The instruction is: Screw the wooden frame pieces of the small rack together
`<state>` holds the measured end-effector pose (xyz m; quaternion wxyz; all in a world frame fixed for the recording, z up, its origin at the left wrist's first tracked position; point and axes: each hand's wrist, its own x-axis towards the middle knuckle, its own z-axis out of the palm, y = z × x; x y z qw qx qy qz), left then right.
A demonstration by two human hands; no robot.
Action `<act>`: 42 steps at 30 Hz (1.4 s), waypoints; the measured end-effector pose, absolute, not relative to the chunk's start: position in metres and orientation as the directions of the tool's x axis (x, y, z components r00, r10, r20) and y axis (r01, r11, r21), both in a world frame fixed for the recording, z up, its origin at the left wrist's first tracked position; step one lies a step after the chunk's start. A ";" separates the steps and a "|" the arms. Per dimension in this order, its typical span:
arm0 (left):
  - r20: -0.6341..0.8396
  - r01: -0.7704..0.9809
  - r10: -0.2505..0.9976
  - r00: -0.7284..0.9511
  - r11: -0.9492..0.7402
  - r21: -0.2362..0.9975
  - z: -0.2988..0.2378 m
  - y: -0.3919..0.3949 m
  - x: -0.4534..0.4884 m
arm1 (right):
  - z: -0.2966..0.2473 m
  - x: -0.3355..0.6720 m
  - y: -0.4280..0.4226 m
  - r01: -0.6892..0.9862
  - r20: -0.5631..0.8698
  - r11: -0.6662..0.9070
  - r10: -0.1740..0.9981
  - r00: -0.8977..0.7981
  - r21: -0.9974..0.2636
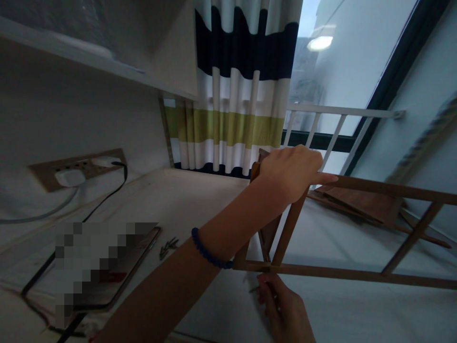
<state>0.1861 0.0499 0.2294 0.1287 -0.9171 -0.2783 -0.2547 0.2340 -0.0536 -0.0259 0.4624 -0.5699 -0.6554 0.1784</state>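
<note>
My left hand (291,174), with a blue bead bracelet (209,252) on the wrist, is closed around the top rail of a brown wooden frame (357,274) that stands on its edge on the white table (185,200). My right hand (282,309) is below the frame's lower rail, its fingers pinched on a small thin thing, perhaps a screw (255,288), at the rail's underside near an upright slat.
Several dark screws (167,247) lie loose on the table beside a blurred-out flat device (103,271). A wall socket strip (76,169) with plugs and cables is at left. Loose wooden boards (364,202) lie at back right. A striped curtain (239,85) and a white window railing (339,112) are behind.
</note>
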 end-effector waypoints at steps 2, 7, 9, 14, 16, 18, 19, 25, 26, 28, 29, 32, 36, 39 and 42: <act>0.562 0.571 0.423 0.711 -0.813 -0.111 0.229 0.050 0.186 | -0.026 0.234 -0.053 0.572 0.418 0.302 0.905 0.080 -0.763; 0.544 0.604 0.458 0.703 -0.788 -0.119 0.228 0.048 0.186 | -0.023 0.241 -0.049 0.906 0.650 0.350 0.750 -0.120 -0.237; 0.530 0.611 0.472 0.704 -0.784 -0.114 0.228 0.046 0.186 | -0.016 0.244 -0.047 0.940 0.670 0.312 0.728 -0.146 -0.134; 0.531 0.602 0.469 0.706 -0.792 -0.101 0.228 0.044 0.185 | 0.005 0.252 -0.046 0.842 0.567 0.238 0.818 0.096 -0.484; 0.533 0.601 0.468 0.704 -0.793 -0.097 0.228 0.044 0.186 | 0.007 0.257 -0.049 0.766 0.503 0.174 0.837 0.216 -0.619; 0.526 0.603 0.475 0.705 -0.793 -0.091 0.228 0.044 0.186 | 0.006 0.261 -0.052 0.692 0.441 0.109 0.837 0.323 -0.713; 0.525 0.603 0.477 0.705 -0.793 -0.088 0.228 0.044 0.186 | 0.004 0.263 -0.054 0.672 0.424 0.086 0.833 0.357 -0.736; 0.531 0.601 0.476 0.701 -0.796 -0.080 0.227 0.044 0.187 | -0.015 0.274 -0.058 0.757 0.476 0.165 0.854 0.211 -0.633; 0.529 0.600 0.477 0.702 -0.796 -0.079 0.227 0.044 0.186 | -0.018 0.275 -0.058 0.777 0.498 0.194 0.850 0.171 -0.599; 0.520 0.598 0.479 0.707 -0.797 -0.080 0.227 0.044 0.186 | -0.022 0.277 -0.058 0.811 0.536 0.251 0.839 0.090 -0.528; 0.517 0.597 0.479 0.710 -0.798 -0.081 0.227 0.044 0.186 | -0.023 0.277 -0.059 0.823 0.550 0.277 0.834 0.051 -0.497; 0.519 0.601 0.480 0.707 -0.795 -0.084 0.228 0.043 0.186 | -0.021 0.278 -0.061 0.845 0.579 0.328 0.815 -0.027 -0.422; 0.518 0.605 0.484 0.705 -0.792 -0.082 0.228 0.043 0.186 | -0.020 0.283 -0.062 0.885 0.608 0.373 0.782 -0.139 -0.277; 0.512 0.604 0.491 0.705 -0.794 -0.070 0.228 0.043 0.186 | -0.024 0.286 -0.062 0.919 0.584 0.371 0.778 -0.230 -0.132; 0.507 0.607 0.498 0.704 -0.792 -0.064 0.228 0.043 0.185 | -0.033 0.282 -0.064 0.957 0.617 0.285 0.764 -0.190 -0.058</act>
